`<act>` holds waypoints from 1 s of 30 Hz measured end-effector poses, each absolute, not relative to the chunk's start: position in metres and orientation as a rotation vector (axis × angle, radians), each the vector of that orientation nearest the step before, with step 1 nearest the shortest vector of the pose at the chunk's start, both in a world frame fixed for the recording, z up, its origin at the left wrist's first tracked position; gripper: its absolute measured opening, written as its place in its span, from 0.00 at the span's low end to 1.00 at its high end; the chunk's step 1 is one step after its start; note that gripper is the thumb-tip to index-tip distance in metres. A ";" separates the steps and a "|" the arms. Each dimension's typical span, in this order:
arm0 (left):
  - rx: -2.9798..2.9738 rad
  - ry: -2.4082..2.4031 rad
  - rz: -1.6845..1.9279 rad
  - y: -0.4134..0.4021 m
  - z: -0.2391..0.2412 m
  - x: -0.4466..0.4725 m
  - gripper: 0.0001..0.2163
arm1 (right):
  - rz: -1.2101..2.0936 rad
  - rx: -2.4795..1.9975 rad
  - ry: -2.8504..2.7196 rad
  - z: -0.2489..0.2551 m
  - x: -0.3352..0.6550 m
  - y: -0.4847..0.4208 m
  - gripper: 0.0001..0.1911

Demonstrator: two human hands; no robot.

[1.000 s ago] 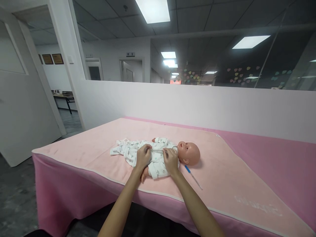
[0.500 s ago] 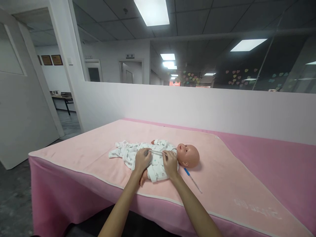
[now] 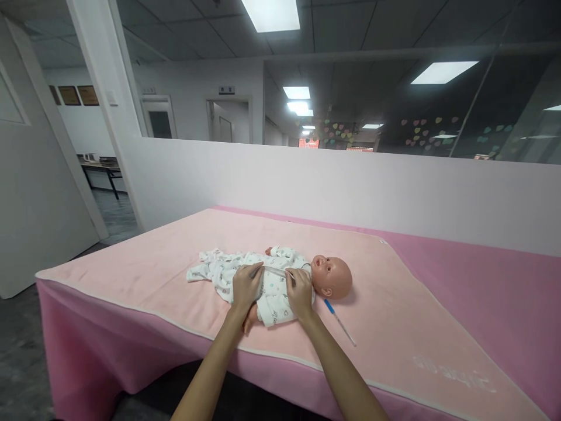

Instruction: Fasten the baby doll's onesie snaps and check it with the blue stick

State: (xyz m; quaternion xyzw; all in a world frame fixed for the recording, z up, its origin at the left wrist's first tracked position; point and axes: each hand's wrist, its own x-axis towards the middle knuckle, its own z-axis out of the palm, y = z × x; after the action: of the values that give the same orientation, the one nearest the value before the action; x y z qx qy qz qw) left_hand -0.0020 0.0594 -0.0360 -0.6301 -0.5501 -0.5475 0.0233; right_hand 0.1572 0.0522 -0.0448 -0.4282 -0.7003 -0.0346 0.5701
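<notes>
The bald plastic baby doll lies on its back on the pale pink towel, near the towel's front edge. Its long axis runs left to right and its head points right. The left hand and right hand each pinch the doll's white printed romper at the chest. A thin blue-tipped thermometer lies just beside the right hand.

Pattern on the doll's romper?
White romper with small scattered greenish-grey prints; the head view shows it best.
</notes>
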 end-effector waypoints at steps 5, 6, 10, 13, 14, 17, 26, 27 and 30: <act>-1.909 -1.704 -1.869 0.058 -0.036 -0.001 0.08 | -0.087 -1.008 -1.638 -0.046 0.157 0.053 0.12; -1.909 -1.698 -1.885 0.058 -0.036 -0.001 0.08 | -0.088 -1.008 -1.636 -0.047 0.157 0.053 0.12; -1.872 -1.681 -1.900 0.056 -0.033 0.001 0.07 | -0.082 -0.995 -1.636 -0.047 0.157 0.053 0.12; -1.851 -1.680 -1.903 0.055 -0.032 0.000 0.11 | -0.075 -0.988 -1.633 -0.046 0.157 0.053 0.13; -1.847 -1.681 -1.902 0.055 -0.032 0.000 0.12 | -0.075 -0.988 -1.634 -0.046 0.157 0.053 0.13; -1.812 -1.702 -1.882 0.057 -0.034 -0.004 0.12 | -0.084 -0.981 -1.646 -0.047 0.157 0.055 0.14; -1.551 -1.696 -1.819 0.064 -0.021 -0.011 0.16 | -0.097 -0.978 -1.640 -0.048 0.160 0.057 0.16; -1.598 -1.655 -1.788 0.066 -0.014 -0.008 0.16 | -0.111 -0.994 -1.646 -0.046 0.162 0.054 0.15; -1.952 -1.507 -1.617 0.081 0.009 0.006 0.15 | -0.152 -1.030 -1.692 -0.043 0.172 0.039 0.15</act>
State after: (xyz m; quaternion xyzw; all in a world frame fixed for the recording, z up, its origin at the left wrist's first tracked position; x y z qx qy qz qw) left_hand 0.0061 0.0813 0.0088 -0.6590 -0.5086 -0.5457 0.0962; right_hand 0.1716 0.0392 -0.0432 -0.4343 -0.7135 -0.0640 0.5461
